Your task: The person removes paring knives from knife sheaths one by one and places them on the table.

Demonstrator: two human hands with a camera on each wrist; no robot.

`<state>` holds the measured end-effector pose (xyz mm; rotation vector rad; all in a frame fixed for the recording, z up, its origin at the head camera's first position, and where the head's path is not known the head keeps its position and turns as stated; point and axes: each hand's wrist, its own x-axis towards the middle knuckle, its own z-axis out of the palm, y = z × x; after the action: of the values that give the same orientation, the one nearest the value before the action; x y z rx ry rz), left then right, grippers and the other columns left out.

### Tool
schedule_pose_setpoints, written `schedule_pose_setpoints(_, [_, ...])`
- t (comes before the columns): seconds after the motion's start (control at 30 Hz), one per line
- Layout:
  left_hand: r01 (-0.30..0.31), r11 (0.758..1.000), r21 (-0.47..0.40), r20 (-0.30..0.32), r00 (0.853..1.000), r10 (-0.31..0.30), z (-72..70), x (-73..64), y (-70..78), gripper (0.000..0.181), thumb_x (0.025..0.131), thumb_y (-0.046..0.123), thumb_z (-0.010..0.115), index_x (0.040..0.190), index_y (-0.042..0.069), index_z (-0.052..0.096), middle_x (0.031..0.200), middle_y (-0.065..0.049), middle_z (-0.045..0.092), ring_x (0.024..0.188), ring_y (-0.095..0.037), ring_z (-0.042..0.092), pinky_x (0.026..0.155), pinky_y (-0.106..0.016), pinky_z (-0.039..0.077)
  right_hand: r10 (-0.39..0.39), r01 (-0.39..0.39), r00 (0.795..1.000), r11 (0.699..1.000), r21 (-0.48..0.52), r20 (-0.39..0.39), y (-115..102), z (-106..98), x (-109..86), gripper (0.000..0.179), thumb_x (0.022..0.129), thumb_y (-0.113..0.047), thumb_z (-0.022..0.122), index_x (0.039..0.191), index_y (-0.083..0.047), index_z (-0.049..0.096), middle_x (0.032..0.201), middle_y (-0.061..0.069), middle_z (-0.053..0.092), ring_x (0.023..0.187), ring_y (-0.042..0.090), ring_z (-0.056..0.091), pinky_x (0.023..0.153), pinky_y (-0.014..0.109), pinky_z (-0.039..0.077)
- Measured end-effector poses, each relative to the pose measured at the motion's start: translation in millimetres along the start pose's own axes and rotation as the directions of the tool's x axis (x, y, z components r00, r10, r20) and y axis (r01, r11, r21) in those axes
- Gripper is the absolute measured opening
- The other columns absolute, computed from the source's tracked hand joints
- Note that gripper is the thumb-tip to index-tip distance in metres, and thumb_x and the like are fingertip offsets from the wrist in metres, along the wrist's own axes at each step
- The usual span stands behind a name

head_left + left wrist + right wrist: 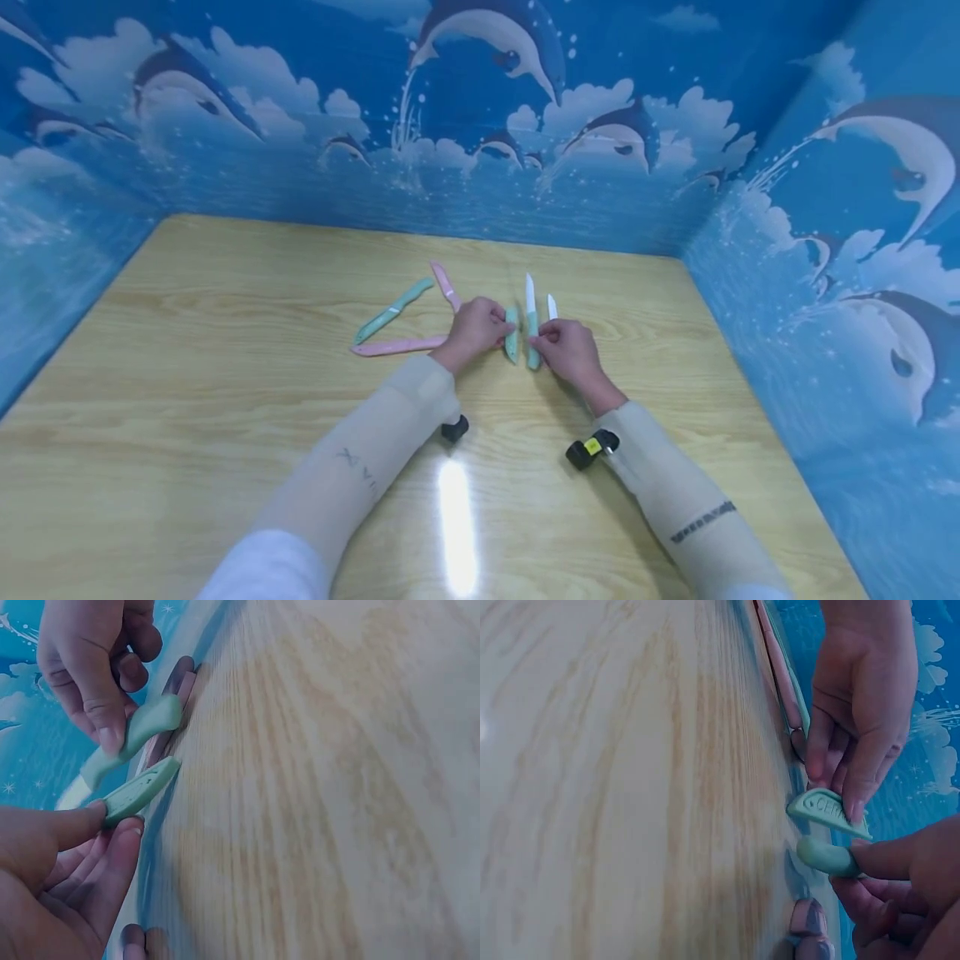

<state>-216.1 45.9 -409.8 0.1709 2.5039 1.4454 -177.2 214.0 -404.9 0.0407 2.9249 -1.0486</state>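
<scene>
My left hand [477, 328] pinches a pale green blade cover [512, 348] between thumb and fingers. Raised lettering shows on the cover's side [826, 805] in the right wrist view. Just to its right, my right hand [572, 352] grips a knife [532, 321] by its green handle [154, 724]. The knife's white blade [530, 292] is bare and points away from me. Cover and knife stand side by side with a narrow gap between them. Past my right fingers shows the white blade of a second knife [552, 307]; its handle is hidden in the head view.
Left of my hands on the wooden table [247, 400] lie a covered green knife [393, 312], a pink knife [397, 346] near it and another pink knife [446, 283] farther back, both partly behind my left hand. Walls with dolphin pictures [360, 192] border the table.
</scene>
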Motion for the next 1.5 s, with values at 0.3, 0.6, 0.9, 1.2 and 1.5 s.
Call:
schedule_pose_setpoints(0.3, [0.044, 0.993, 0.113, 0.011, 0.999, -0.046, 3.6, -3.0, 2.0, 0.015, 0.088, 0.016, 0.073, 0.088, 0.002, 0.069, 0.071, -0.005, 0.066, 0.057, -0.010, 0.060, 0.053, -0.018, 0.050, -0.008, 0.005, 0.999, 0.995, -0.105, -0.032, -3.1, 8.0, -1.2, 0.027, 0.088, -0.022, 0.072, 0.105, -0.001, 0.070, 0.086, 0.010, 0.073, 0.070, 0.018, 0.065, 0.061, 0.030, 0.051])
schedule_pose_setpoints(0.6, [-0.001, 0.938, 0.346, 0.041, 0.999, -0.014, 6.4, 7.0, 6.8, 0.026, 0.089, 0.023, 0.072, 0.070, 0.008, 0.063, 0.062, 0.000, 0.059, 0.055, -0.012, 0.052, 0.050, -0.020, 0.043, -0.040, 0.039, 0.999, 0.974, -0.225, 0.004, -8.9, 10.1, 1.5, 0.044, 0.088, -0.024, 0.072, 0.127, -0.006, 0.062, 0.084, 0.007, 0.072, 0.066, 0.016, 0.062, 0.053, 0.029, 0.048])
schedule_pose_setpoints(0.9, [0.020, 0.902, 0.431, 0.105, 0.992, -0.072, 6.9, 6.4, 12.7, 0.023, 0.094, 0.025, 0.066, 0.083, 0.005, 0.060, 0.071, -0.003, 0.057, 0.060, -0.013, 0.052, 0.053, -0.021, 0.043, -0.057, 0.049, 0.998, 0.933, -0.356, -0.011, -14.2, 14.0, 2.1, 0.036, 0.090, -0.022, 0.069, 0.125, -0.012, 0.065, 0.092, 0.010, 0.072, 0.068, 0.022, 0.063, 0.050, 0.032, 0.047])
schedule_pose_setpoints(1.2, [-0.015, 0.868, 0.496, 0.150, 0.986, -0.069, 5.6, 1.1, 13.8, 0.028, 0.095, 0.026, 0.063, 0.106, 0.001, 0.062, 0.096, -0.010, 0.065, 0.082, -0.022, 0.058, 0.076, -0.030, 0.050, -0.032, 0.041, 0.999, 0.899, -0.436, 0.028, -23.8, 17.4, 0.5, 0.036, 0.092, -0.024, 0.067, 0.126, -0.012, 0.065, 0.115, 0.014, 0.069, 0.094, 0.033, 0.067, 0.064, 0.044, 0.054])
schedule_pose_setpoints(1.5, [0.003, 0.867, 0.498, 0.148, 0.985, -0.088, 5.6, -0.1, 18.1, 0.027, 0.096, 0.026, 0.062, 0.108, 0.001, 0.061, 0.095, -0.010, 0.064, 0.082, -0.022, 0.058, 0.076, -0.030, 0.051, -0.031, 0.034, 0.999, 0.898, -0.440, 0.014, -22.0, 16.2, 2.0, 0.025, 0.092, -0.024, 0.066, 0.113, -0.011, 0.071, 0.099, 0.014, 0.071, 0.081, 0.029, 0.066, 0.058, 0.040, 0.052])
